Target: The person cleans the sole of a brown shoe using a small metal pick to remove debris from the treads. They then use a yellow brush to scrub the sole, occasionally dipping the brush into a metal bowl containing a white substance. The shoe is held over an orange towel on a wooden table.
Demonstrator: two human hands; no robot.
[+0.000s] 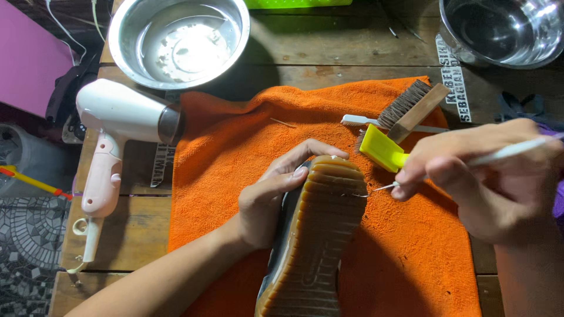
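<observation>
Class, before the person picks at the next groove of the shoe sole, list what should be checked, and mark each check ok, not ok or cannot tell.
1. Shoe turned sole up: ok, the ridged brown sole faces the camera.
2. Shoe steadied: ok, the left hand wraps its side and toe.
3. Pick held firmly: ok, the right hand pinches the thin white tool.
4. Pick tip on the sole: ok, the metal tip meets the sole's right edge.
5. Work surface protected: ok, the shoe lies over the orange towel.
6. Groove free of grit: cannot tell, too small to see.
</observation>
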